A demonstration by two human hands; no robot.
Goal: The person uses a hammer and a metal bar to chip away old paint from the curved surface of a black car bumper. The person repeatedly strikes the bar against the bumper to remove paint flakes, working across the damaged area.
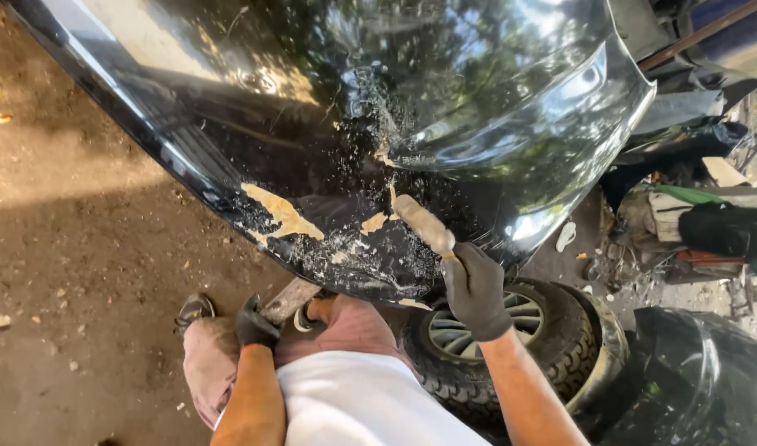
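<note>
The right hand (pixel 475 289), in a dark glove, is clamped on the handle of a flat putty-smeared scraper (pixel 424 225), whose blade lies against the glossy black car body panel (pixel 329 124) beside patches of tan filler (pixel 283 216). The left hand (pixel 255 325), also gloved, is closed on a flat greyish sanding block (pixel 289 299) at the knee. A tyre with a silver alloy wheel (pixel 527 318) lies on the dirt floor (pixel 81 272) just under the panel.

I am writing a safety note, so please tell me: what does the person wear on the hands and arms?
Both hands wear dark grey work gloves: left hand, right hand. The left glove shows a thin red cuff edge. The forearms are bare, with no sleeves visible.
</note>
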